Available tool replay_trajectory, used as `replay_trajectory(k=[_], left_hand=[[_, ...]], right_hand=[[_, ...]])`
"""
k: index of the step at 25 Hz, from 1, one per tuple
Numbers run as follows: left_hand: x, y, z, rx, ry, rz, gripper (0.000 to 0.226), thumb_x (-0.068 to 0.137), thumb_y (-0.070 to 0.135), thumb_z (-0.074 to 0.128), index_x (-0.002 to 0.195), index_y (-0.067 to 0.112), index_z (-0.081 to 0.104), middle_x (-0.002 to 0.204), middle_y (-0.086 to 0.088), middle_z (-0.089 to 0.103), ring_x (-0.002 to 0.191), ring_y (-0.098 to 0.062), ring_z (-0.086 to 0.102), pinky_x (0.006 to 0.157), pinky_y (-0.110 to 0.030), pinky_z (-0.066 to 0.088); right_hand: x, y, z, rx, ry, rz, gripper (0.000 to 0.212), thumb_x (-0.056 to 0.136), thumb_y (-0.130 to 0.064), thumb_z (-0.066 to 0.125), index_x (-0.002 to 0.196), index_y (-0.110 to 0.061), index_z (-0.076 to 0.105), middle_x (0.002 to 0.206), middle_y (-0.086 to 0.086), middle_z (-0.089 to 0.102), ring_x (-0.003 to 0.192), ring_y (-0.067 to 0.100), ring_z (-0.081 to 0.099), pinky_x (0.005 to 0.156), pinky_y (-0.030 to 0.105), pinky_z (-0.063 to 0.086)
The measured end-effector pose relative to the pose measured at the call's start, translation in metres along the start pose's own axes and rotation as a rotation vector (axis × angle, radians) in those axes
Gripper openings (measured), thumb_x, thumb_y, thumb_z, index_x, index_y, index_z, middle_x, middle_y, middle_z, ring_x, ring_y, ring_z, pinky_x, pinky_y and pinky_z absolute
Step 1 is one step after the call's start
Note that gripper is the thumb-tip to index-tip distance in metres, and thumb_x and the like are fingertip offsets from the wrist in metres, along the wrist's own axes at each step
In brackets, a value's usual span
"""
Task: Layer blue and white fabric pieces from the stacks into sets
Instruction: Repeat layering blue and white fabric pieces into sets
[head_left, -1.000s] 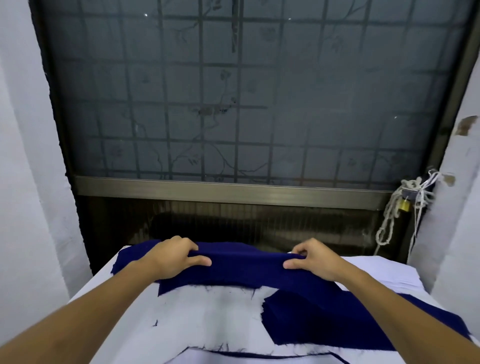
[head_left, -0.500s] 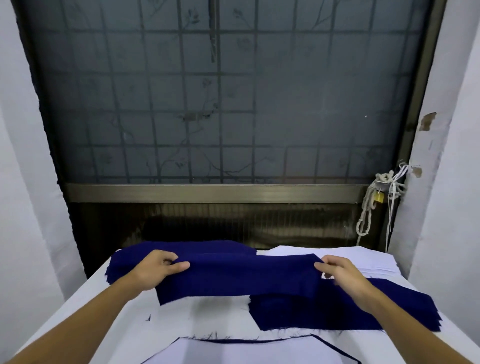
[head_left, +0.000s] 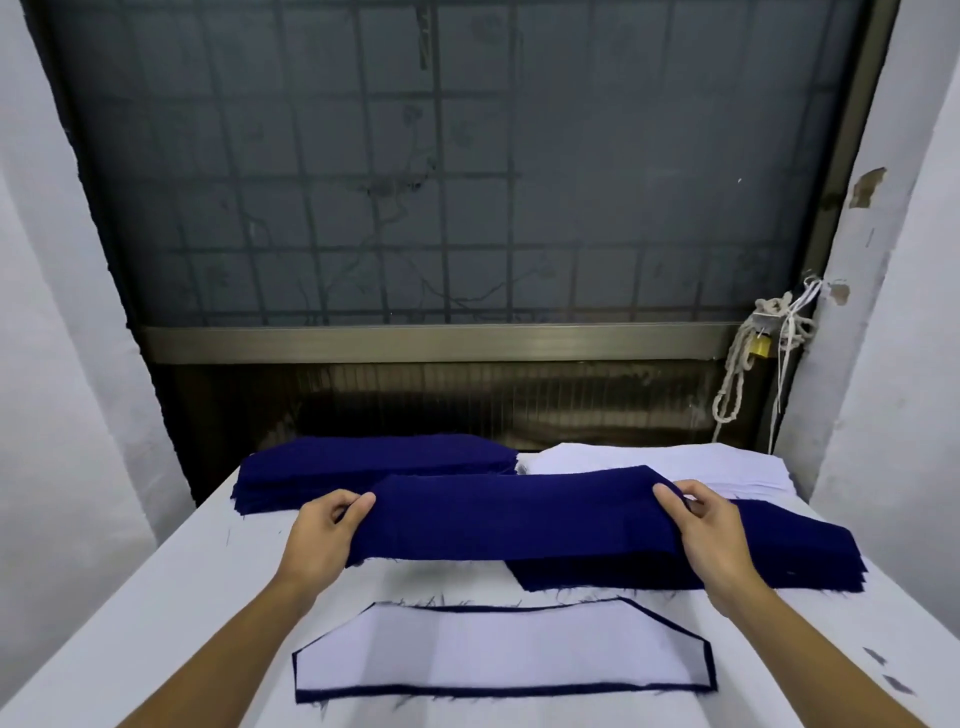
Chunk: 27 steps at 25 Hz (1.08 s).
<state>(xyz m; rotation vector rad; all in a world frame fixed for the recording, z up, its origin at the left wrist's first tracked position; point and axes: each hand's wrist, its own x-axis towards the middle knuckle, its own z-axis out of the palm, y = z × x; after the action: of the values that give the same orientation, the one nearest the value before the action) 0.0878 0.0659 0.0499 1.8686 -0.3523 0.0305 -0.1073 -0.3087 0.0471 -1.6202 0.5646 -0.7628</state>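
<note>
Navy woven piece (head_left: 514, 512), a long strip with slanted ends and frayed edges, hangs taut above the white-covered desk (head_left: 182, 597). Left grip (head_left: 324, 535) pinches its left end, right grip (head_left: 711, 530) its right end. Versus half a second ago: piece carried nearer, clear of far navy stack (head_left: 374, 462). White stack (head_left: 675, 462) lies beyond. Second navy stack (head_left: 779, 556) lies under the right end. Nearest, white piece (head_left: 498, 654) lies on navy.

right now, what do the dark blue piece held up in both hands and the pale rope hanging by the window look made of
Dark blue fabric piece: woven cloth, matte, slightly fuzzy; it drapes limply and its cut edge shows loose threads. Off-white knotted rope: probably twisted cotton or similar fibre, dull and soft-looking; too small to be sure.
</note>
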Motion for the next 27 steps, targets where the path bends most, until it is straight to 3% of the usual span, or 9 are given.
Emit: replay_trajectory(k=[3, 6, 8, 10, 12, 15, 18, 22, 27], left_hand=[[-0.018, -0.009, -0.009, -0.043, 0.002, -0.037, 0.023, 0.104, 0.027, 0.056, 0.097, 0.014, 0.073, 0.091, -0.001, 0.073, 0.078, -0.021, 0.069, 0.050, -0.026, 0.054], [-0.033, -0.018, -0.017, -0.029, -0.017, -0.047, 0.024, 0.101, 0.029, 0.061, 0.090, 0.012, 0.074, 0.078, 0.000, 0.073, 0.049, -0.017, 0.058, 0.044, -0.028, 0.048], [-0.042, -0.026, -0.021, -0.007, -0.025, -0.066, 0.026, 0.098, 0.033, 0.065, 0.086, 0.012, 0.074, 0.076, -0.001, 0.072, 0.043, -0.016, 0.051, 0.041, -0.029, 0.045], [-0.049, -0.035, -0.024, 0.037, -0.025, -0.070, 0.024, 0.096, 0.035, 0.068, 0.083, 0.016, 0.075, 0.074, 0.002, 0.073, 0.046, -0.010, 0.055, 0.045, -0.027, 0.045], [-0.055, -0.044, -0.027, 0.122, -0.015, -0.051, 0.021, 0.095, 0.034, 0.070, 0.080, 0.021, 0.075, 0.077, 0.009, 0.075, 0.064, -0.007, 0.067, 0.060, -0.021, 0.049], [-0.062, -0.059, -0.027, 0.240, 0.000, -0.035, 0.019, 0.093, 0.033, 0.073, 0.076, 0.024, 0.074, 0.077, 0.017, 0.074, 0.078, -0.002, 0.068, 0.066, -0.016, 0.048], [-0.068, -0.073, -0.025, 0.338, 0.018, -0.061, 0.020, 0.092, 0.040, 0.072, 0.074, 0.031, 0.071, 0.078, 0.020, 0.072, 0.084, -0.004, 0.068, 0.067, -0.026, 0.051], [-0.073, -0.082, -0.021, 0.478, 0.079, -0.068, 0.021, 0.089, 0.051, 0.070, 0.074, 0.037, 0.066, 0.078, 0.023, 0.070, 0.079, 0.001, 0.064, 0.059, -0.029, 0.048], [-0.077, -0.090, -0.017, 0.596, 0.119, -0.018, 0.024, 0.089, 0.054, 0.067, 0.073, 0.037, 0.062, 0.073, 0.024, 0.067, 0.069, 0.002, 0.062, 0.053, -0.024, 0.045]], right_hand=[[-0.018, 0.010, -0.007, 0.036, -0.036, -0.003, 0.015, 0.097, -0.029, 0.066, 0.094, -0.017, 0.074, 0.091, -0.003, 0.078, 0.084, 0.012, 0.075, 0.074, 0.029, 0.055], [-0.035, 0.023, -0.016, 0.025, -0.054, 0.019, 0.014, 0.095, -0.030, 0.067, 0.095, -0.019, 0.075, 0.092, -0.002, 0.078, 0.085, 0.013, 0.075, 0.075, 0.031, 0.056], [-0.044, 0.034, -0.021, 0.006, -0.066, 0.034, 0.012, 0.094, -0.030, 0.069, 0.097, -0.020, 0.076, 0.094, -0.003, 0.078, 0.087, 0.013, 0.075, 0.073, 0.026, 0.057], [-0.052, 0.043, -0.025, -0.010, -0.073, 0.036, 0.010, 0.094, -0.026, 0.070, 0.097, -0.020, 0.077, 0.095, -0.005, 0.078, 0.089, 0.011, 0.074, 0.069, 0.017, 0.057], [-0.058, 0.051, -0.025, -0.060, -0.070, 0.017, 0.008, 0.094, -0.023, 0.070, 0.096, -0.021, 0.078, 0.096, -0.008, 0.078, 0.090, 0.007, 0.073, 0.071, 0.013, 0.056], [-0.064, 0.061, -0.022, -0.131, -0.070, 0.003, 0.008, 0.093, -0.021, 0.071, 0.095, -0.024, 0.078, 0.096, -0.013, 0.077, 0.091, 0.001, 0.070, 0.075, 0.016, 0.055], [-0.070, 0.069, -0.019, -0.197, -0.070, -0.011, 0.009, 0.093, -0.020, 0.072, 0.094, -0.027, 0.077, 0.096, -0.017, 0.076, 0.092, -0.002, 0.069, 0.077, 0.020, 0.054], [-0.074, 0.076, -0.016, -0.299, -0.044, -0.054, 0.011, 0.092, -0.017, 0.073, 0.092, -0.028, 0.075, 0.092, -0.020, 0.075, 0.091, -0.004, 0.066, 0.074, 0.014, 0.052], [-0.076, 0.076, -0.012, -0.439, -0.003, -0.068, 0.011, 0.092, -0.020, 0.073, 0.091, -0.031, 0.070, 0.096, -0.013, 0.072, 0.094, 0.007, 0.065, 0.076, 0.027, 0.052]])
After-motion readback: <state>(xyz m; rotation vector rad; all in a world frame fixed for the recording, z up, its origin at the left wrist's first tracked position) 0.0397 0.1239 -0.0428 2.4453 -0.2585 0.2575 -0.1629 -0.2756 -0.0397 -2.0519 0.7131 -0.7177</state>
